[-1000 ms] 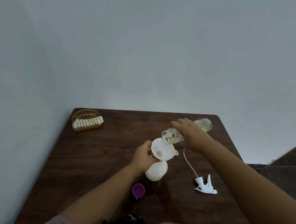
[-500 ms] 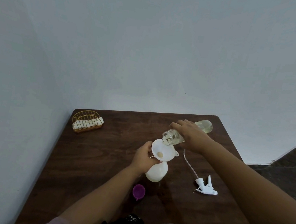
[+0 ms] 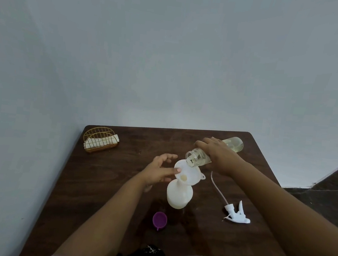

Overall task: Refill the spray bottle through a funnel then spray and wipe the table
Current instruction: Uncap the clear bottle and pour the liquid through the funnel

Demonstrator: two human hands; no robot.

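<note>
- Spray bottle (image 3: 179, 195): white, upright, mid-table, head off. Funnel (image 3: 187, 174) sits in its neck, tilted slightly; small pool of yellowish liquid at the funnel's throat.
- Refill bottle (image 3: 199, 158): clear, tipped near horizontal, mouth just over the funnel rim at its 1 o'clock. Remaining liquid sits in the far base end, so judged: the pour needs more tilt.
- Right hand (image 3: 220, 156) wraps the refill bottle mid-body, firm grip.
- Left hand (image 3: 160, 169): fingers spread and loose, a fingertip touching the funnel rim at 9 o'clock, nothing gripped.
- Doing it well: steady the funnel or bottle neck with the left hand, since the funnel looks easy to tip; raise the refill base slowly, keep the mouth inside the rim, let the throat drain before adding more.
- Trigger head (image 3: 237, 214) with dip tube lies at 4 o'clock of the bottle, apart from it; right forearm passes above it.
- Purple cap (image 3: 159, 220) at 7 o'clock, near.
- Wire napkin holder (image 3: 100, 139) at 10 o'clock, well apart, by the far-left corner of the table (image 3: 103, 187).
- Room: open wood to the left and near side; right edge lies close behind the right arm, far edge just beyond the refill bottle's base.
</note>
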